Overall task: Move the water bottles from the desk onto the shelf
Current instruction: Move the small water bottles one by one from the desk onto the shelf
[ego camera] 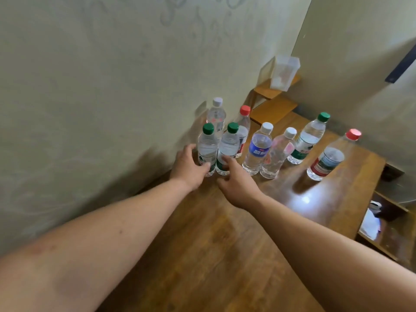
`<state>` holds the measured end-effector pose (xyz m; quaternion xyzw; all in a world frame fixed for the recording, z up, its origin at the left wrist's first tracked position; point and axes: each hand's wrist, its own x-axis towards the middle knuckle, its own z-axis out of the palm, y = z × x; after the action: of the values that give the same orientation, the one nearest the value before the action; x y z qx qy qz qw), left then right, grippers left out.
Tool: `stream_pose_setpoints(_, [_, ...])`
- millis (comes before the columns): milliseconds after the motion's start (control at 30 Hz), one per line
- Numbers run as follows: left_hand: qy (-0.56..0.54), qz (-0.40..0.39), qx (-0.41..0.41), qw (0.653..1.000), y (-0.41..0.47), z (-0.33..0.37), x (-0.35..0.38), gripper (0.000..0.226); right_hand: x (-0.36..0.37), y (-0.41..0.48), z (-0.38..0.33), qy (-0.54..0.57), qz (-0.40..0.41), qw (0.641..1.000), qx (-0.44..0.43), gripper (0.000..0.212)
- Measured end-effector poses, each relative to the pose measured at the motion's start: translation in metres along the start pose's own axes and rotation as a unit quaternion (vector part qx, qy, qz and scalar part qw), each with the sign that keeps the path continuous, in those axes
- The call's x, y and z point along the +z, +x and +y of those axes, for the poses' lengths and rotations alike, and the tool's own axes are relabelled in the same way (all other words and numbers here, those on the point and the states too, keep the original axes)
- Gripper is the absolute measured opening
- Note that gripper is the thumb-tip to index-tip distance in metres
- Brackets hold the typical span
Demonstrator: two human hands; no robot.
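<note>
The shiny brown counter point(225, 244) sits in a corner by a pale wall point(90, 86). A shelf point(272, 109) steps up at the back, with a clear box point(284, 73) on top. The bottles point(258, 152) all stand on the counter in front of the shelf. On the left hand point(188, 167), fingers curl round one green-cap bottle point(206, 149). On the right hand point(237, 183), spread fingers touch the next bottle point(227, 147).

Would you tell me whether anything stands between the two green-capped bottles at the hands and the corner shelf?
Yes: a red-capped bottle stands right behind the green-capped pair, toward the shelf; its upper step holds a clear container.
</note>
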<state>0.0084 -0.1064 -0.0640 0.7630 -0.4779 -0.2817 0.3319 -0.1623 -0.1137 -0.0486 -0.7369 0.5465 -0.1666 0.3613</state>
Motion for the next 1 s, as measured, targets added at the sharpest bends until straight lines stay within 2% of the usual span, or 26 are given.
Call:
stream_pose_setpoints(67, [0.011, 0.020, 0.002, 1.000, 0.023, 0.010, 0.004, 0.092, -0.007, 0.021, -0.013, 0.027, -0.008, 0.999, -0.019, 0.079])
stream_pose_setpoints(167, [0.012, 0.007, 0.013, 1.000, 0.053, 0.019, 0.006, 0.110, -0.010, 0.040, -0.024, 0.051, -0.020, 0.998, -0.010, 0.077])
stream_pose_setpoints(200, [0.014, -0.002, 0.018, 1.000, 0.061, 0.017, 0.009, 0.108, -0.009, 0.042, -0.023, 0.053, -0.012, 0.999, -0.003, 0.074])
stream_pose_setpoints(333, [0.031, -0.026, 0.033, 0.999, 0.061, 0.015, 0.015, 0.063, 0.001, 0.030, -0.008, 0.042, -0.007, 0.999, 0.018, 0.060])
stream_pose_setpoints(433, [-0.019, -0.023, 0.031, 0.999, 0.036, 0.006, 0.009, 0.058, 0.003, 0.013, 0.000, 0.024, -0.017, 0.999, 0.022, 0.054])
stream_pose_setpoints(533, [-0.070, 0.003, 0.015, 0.997, -0.007, -0.015, -0.012, 0.058, 0.009, -0.003, -0.002, 0.011, -0.018, 1.000, 0.011, 0.066])
stream_pose_setpoints(633, [-0.093, -0.002, 0.013, 0.996, -0.059, -0.036, -0.050, 0.053, 0.023, -0.025, -0.023, -0.026, -0.038, 0.999, -0.019, 0.091])
stream_pose_setpoints(700, [-0.087, -0.023, 0.022, 0.996, -0.095, -0.047, -0.084, 0.050, 0.041, -0.043, -0.051, -0.042, -0.083, 0.994, -0.055, 0.097])
stream_pose_setpoints(833, [-0.065, -0.032, 0.052, 0.996, -0.155, -0.067, -0.165, 0.053, 0.088, -0.083, -0.122, -0.004, -0.154, 0.983, -0.099, 0.072])
stream_pose_setpoints(933, [-0.054, -0.013, 0.068, 0.996, -0.197, -0.098, -0.235, 0.053, 0.128, -0.119, -0.187, 0.028, -0.147, 0.981, -0.123, 0.058])
stream_pose_setpoints(1000, [-0.052, -0.018, 0.070, 0.996, -0.231, -0.128, -0.279, 0.061, 0.157, -0.147, -0.231, 0.029, -0.139, 0.979, -0.143, 0.053])
